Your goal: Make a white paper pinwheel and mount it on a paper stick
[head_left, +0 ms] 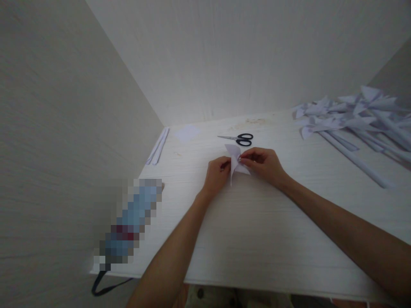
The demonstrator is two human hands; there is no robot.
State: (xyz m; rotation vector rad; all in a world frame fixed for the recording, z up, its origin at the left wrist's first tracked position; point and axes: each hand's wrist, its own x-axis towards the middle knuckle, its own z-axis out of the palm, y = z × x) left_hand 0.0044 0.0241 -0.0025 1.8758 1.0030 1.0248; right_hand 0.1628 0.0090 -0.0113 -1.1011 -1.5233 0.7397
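Both my hands meet over a small piece of white folded paper (233, 155) on the white table (257, 231). My left hand (217, 174) pinches its left edge. From the right side, my right hand (261, 163) pinches the paper's middle with fingertips. The paper stands partly raised off the table, one flap pointing up and away. Black-handled scissors (239, 138) lie shut just beyond the paper, untouched.
A heap of folded white paper shapes on long paper sticks (356, 122) covers the table's far right. Paper strips (158, 146) lie along the left wall, a small paper square (188, 132) near them. A blurred-out object (130, 222) sits at the table's left front edge.
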